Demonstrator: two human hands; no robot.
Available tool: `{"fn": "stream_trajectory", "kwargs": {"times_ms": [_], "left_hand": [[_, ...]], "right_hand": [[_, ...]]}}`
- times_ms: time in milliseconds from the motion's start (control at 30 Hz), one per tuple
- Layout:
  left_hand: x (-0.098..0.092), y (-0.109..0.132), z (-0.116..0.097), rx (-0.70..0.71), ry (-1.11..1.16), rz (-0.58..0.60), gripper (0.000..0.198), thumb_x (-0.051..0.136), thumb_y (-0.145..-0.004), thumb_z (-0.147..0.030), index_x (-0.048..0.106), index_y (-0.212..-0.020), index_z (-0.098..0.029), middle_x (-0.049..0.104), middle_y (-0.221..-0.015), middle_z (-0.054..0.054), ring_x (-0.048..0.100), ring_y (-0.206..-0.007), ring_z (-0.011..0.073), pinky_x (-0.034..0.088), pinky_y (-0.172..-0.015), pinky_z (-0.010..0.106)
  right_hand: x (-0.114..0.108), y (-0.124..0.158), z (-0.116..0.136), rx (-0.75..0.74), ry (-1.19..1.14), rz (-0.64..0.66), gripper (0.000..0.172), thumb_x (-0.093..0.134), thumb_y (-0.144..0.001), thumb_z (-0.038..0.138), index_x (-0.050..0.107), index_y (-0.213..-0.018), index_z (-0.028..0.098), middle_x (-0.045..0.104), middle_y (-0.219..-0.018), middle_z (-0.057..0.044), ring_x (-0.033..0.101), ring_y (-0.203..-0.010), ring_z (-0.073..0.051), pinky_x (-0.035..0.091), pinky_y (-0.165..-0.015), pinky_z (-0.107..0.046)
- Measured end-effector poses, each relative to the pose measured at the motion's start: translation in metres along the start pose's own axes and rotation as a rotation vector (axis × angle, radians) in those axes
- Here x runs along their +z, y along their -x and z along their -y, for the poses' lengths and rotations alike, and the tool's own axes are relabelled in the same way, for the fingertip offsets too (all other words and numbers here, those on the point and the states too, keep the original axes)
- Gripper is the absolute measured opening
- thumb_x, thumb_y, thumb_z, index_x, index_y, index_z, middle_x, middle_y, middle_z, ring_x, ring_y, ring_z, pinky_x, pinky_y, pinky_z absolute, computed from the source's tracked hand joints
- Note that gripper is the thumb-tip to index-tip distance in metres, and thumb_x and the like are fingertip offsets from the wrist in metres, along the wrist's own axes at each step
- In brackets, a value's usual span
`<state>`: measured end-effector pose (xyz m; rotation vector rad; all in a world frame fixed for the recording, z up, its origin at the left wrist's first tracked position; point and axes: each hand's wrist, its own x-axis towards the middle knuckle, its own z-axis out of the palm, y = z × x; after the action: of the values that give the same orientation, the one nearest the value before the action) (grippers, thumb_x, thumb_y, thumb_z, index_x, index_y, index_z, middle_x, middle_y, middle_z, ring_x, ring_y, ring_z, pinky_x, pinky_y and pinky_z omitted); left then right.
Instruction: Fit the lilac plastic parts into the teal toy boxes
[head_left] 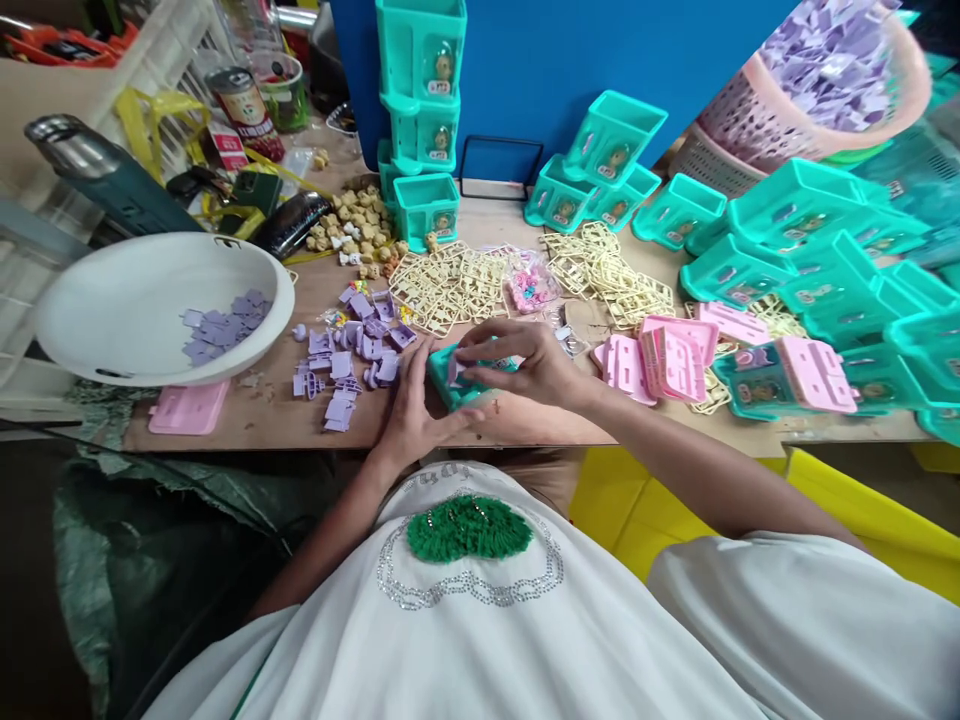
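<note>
A teal plastic box point(442, 372) lies on the table in front of me, between my hands and partly covered by them. My left hand point(416, 405) rests against its left side, thumb and fingers spread around the near corner. My right hand point(517, 362) reaches over the box from the right, its fingers pinching a small light purple piece point(454, 368) at the opening. Loose purple parts point(342, 364) lie to the left of my left hand. Just beyond the box are cream-coloured frames point(450, 285) and a small bag of pink and blue bits point(531, 285).
Teal boxes point(810, 205) are stacked at right and as a tower point(421, 60) behind. Pink panels point(675, 362) lie right of my hands. A white bowl point(112, 300) and a dark bottle point(112, 170) stand left. A pink basket point(757, 110) holds purple pieces.
</note>
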<state>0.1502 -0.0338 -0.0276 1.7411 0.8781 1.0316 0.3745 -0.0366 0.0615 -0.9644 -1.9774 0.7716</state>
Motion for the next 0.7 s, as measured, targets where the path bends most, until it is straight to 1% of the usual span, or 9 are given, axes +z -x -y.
{"fn": "stream_trajectory", "kwargs": {"times_ms": [67,100,167,267,400,467,533,600,700], "left_hand": [[0.002,0.005,0.002,0.037,-0.054,-0.047,0.099,0.088,-0.079,-0.058,0.042,-0.159,-0.022,0.046,-0.162,0.02,0.04,-0.156,0.0374,0.034,-0.13,0.054],[0.0,0.005,0.002,0.036,-0.042,-0.037,0.095,0.088,-0.079,-0.055,0.045,-0.157,-0.022,0.048,-0.161,0.019,0.042,-0.155,0.0369,0.034,-0.13,0.054],[-0.009,-0.002,0.003,0.023,-0.008,0.043,0.09,0.087,-0.081,-0.051,0.047,-0.157,-0.022,0.052,-0.16,0.018,0.046,-0.154,0.0354,0.034,-0.131,0.053],[-0.027,-0.013,0.003,-0.019,0.012,0.157,0.092,0.088,-0.08,-0.048,0.047,-0.159,-0.024,0.05,-0.164,0.015,0.043,-0.157,0.0344,0.031,-0.134,0.052],[-0.039,-0.017,0.003,-0.053,0.031,0.227,0.094,0.089,-0.08,-0.047,0.047,-0.161,-0.026,0.046,-0.168,0.014,0.036,-0.161,0.035,0.026,-0.136,0.054],[-0.038,-0.015,0.004,-0.064,0.055,0.224,0.092,0.09,-0.079,-0.047,0.049,-0.159,-0.027,0.045,-0.168,0.014,0.036,-0.161,0.0353,0.027,-0.135,0.053],[-0.034,-0.011,0.006,-0.081,0.115,0.194,0.091,0.091,-0.079,-0.046,0.049,-0.157,-0.027,0.044,-0.166,0.015,0.041,-0.159,0.0347,0.034,-0.133,0.052],[-0.03,-0.007,0.006,-0.089,0.21,0.142,0.088,0.091,-0.08,-0.043,0.047,-0.154,-0.028,0.049,-0.161,0.015,0.05,-0.152,0.032,0.043,-0.128,0.049],[-0.028,-0.001,0.006,-0.058,0.272,0.086,0.071,0.089,-0.083,-0.038,0.049,-0.141,-0.029,0.056,-0.154,0.014,0.057,-0.146,0.0279,0.047,-0.124,0.047]], "right_hand": [[-0.003,-0.002,-0.002,0.033,-0.044,-0.06,0.025,0.076,-0.098,0.042,0.085,-0.114,0.024,0.079,-0.113,-0.011,0.076,-0.1,-0.021,0.063,-0.084,-0.032],[-0.004,-0.003,-0.003,0.041,-0.057,-0.069,0.025,0.077,-0.097,0.041,0.085,-0.114,0.024,0.079,-0.113,-0.011,0.076,-0.102,-0.021,0.063,-0.085,-0.033],[-0.004,-0.005,-0.005,0.029,-0.065,-0.028,0.025,0.077,-0.098,0.04,0.085,-0.115,0.024,0.079,-0.114,-0.012,0.076,-0.103,-0.022,0.063,-0.086,-0.034],[0.0,-0.007,-0.008,-0.035,-0.03,0.047,0.025,0.073,-0.101,0.038,0.083,-0.118,0.022,0.078,-0.116,-0.013,0.077,-0.102,-0.021,0.063,-0.087,-0.035],[0.006,-0.011,-0.01,-0.117,0.075,0.04,0.023,0.07,-0.103,0.033,0.082,-0.118,0.021,0.076,-0.115,-0.013,0.076,-0.102,-0.019,0.063,-0.087,-0.034],[0.007,-0.013,-0.01,-0.145,0.114,0.051,0.021,0.07,-0.103,0.031,0.082,-0.116,0.02,0.075,-0.114,-0.013,0.075,-0.101,-0.018,0.062,-0.086,-0.033],[0.007,-0.015,-0.01,-0.172,0.138,0.068,0.021,0.068,-0.104,0.03,0.082,-0.114,0.017,0.074,-0.112,-0.014,0.074,-0.099,-0.018,0.062,-0.082,-0.031],[0.005,-0.017,-0.01,-0.183,0.162,0.091,0.023,0.065,-0.106,0.03,0.082,-0.113,0.015,0.072,-0.111,-0.015,0.073,-0.096,-0.018,0.061,-0.08,-0.031],[0.002,-0.021,-0.008,-0.186,0.221,0.151,0.027,0.061,-0.107,0.03,0.081,-0.113,0.014,0.071,-0.111,-0.015,0.072,-0.092,-0.018,0.06,-0.078,-0.032]]}}
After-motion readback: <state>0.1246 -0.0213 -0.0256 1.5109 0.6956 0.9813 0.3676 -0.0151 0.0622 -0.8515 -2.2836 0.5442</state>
